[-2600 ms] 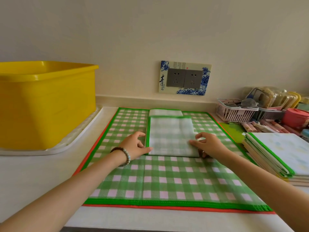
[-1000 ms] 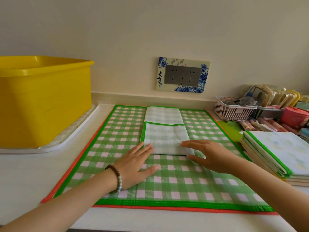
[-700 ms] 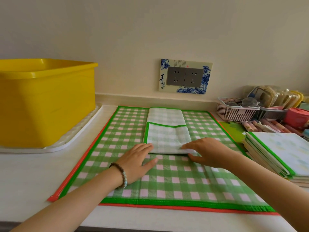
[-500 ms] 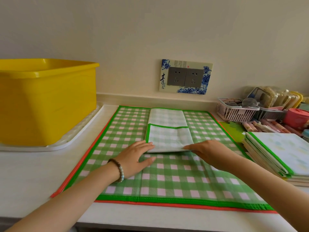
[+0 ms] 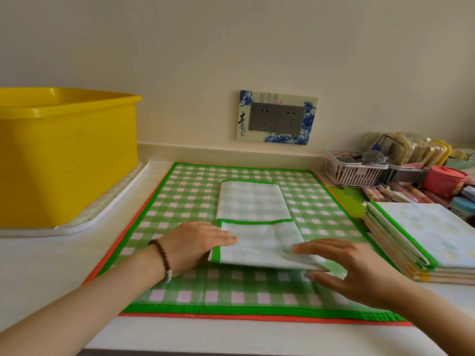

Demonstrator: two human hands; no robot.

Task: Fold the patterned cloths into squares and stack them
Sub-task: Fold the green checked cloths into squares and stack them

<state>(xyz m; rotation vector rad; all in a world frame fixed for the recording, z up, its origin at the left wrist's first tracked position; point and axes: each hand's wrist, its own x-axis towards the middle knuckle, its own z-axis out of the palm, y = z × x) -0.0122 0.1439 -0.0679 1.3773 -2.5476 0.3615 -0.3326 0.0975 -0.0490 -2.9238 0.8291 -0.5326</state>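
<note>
White countertop (image 5: 51, 265) against a plain beige wall (image 5: 231, 47). A double socket plate (image 5: 277, 117) with a blue floral frame sits on the wall above the back edge.

A green-and-pink checked cloth (image 5: 195, 283) lies flat at the countertop centre, reaching almost to the front edge. An orange hem shows under its green one.

The task item is the folded cloth (image 5: 253, 204), pale side up and green-hemmed. It lies on the middle of the checked cloth as a long strip, with its near part doubled over.

Left hand (image 5: 192, 242): released and flat, with straight fingers resting on the strip's near left edge. There's a bead bracelet (image 5: 163, 258) on the wrist.

Right hand (image 5: 352, 268): fingers stretched over the near right corner, thumb at the near edge below. It's blurred, so I can't tell if it pinches the corner or just presses it.

A stack of folded cloths (image 5: 431, 235) sits at the countertop's right edge, well apart from the strip.

Containers:
- A yellow tub (image 5: 64, 155) stands at back left on a white tray (image 5: 102, 214). Its inside isn't visible.
- A pink basket (image 5: 352, 170) in the back right corner holds small clutter, unidentifiable.
- Clear packets (image 5: 411, 150) stand upright just right of the basket.
- A red lidded pot (image 5: 446, 177) is further right, lid on.
- Loose tubes (image 5: 401, 191) lie between the basket and the stack.
</note>
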